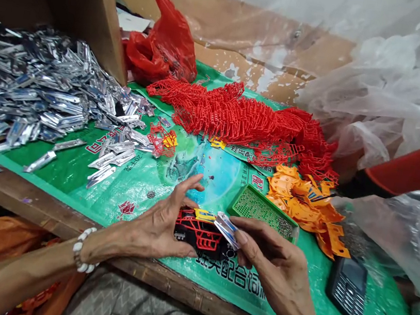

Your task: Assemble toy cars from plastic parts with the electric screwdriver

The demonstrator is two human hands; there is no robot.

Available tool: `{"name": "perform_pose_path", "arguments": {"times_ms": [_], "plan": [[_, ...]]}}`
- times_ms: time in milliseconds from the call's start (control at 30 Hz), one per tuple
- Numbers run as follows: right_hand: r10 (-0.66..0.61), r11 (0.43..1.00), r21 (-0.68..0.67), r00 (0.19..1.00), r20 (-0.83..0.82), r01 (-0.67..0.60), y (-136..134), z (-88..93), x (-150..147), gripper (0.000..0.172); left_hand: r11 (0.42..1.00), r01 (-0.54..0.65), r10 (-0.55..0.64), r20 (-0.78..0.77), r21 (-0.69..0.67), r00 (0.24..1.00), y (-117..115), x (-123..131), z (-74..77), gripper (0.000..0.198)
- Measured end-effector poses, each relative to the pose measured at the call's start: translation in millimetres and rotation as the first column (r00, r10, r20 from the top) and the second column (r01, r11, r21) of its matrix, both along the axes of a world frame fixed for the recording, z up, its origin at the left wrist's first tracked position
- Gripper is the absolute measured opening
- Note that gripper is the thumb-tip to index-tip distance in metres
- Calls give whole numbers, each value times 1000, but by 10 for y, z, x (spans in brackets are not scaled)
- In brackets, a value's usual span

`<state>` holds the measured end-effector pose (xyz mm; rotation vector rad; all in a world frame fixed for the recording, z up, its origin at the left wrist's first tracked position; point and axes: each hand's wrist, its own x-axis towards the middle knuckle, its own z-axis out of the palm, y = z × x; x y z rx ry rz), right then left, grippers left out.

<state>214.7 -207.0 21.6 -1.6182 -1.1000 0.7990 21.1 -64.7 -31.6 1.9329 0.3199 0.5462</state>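
A small toy car (pixel 202 239) with a red cage frame, black lower parts and a yellow piece (pixel 205 215) on top sits near the table's front edge. My left hand (pixel 157 225) wraps round its left end, thumb below and index finger sticking up. Between the thumb and fingers of my right hand (pixel 278 256) is a shiny silver-and-blue panel (pixel 226 227), tilted against the right end of the car. My right fingertips are partly hidden behind the car and panel.
Silver panels (pixel 48 88) spill from a cardboard box (pixel 108 18) at left. Red frames (pixel 240 112) lie heaped at the back, near a red plastic bag (pixel 168 37). To the right are a green screw tray (pixel 258 206), orange parts (pixel 299 191), a keypad phone (pixel 348 286) and a red-and-black tool (pixel 408 164).
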Motion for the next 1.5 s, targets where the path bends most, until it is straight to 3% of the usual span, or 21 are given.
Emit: {"name": "perform_pose_path", "arguments": {"times_ms": [267,567,700,967,1200,1500], "plan": [[-113,992,30,979,-168,120,-176,-107,-69,15,969,29,-51,82,245,995,-84,-46,37,120],[-104,992,44,960,-259,119,-146,-51,-124,12,986,34,-38,22,164,999,-87,-53,110,109],[-102,991,57,970,-219,117,-97,-9,-125,15,994,27,-28,14,111,1000,-46,-2,99,108],[-153,984,57,970,-187,166,94,68,-94,25,993,97,-112,-232,-72,966,156,129,271,101],[-98,995,-34,963,-252,92,361,210,89,24,970,190,-228,-285,-155,931,298,301,375,104],[-9,984,-166,910,-414,-65,560,217,198,28,979,178,-199,-316,-96,928,279,328,391,110]]}}
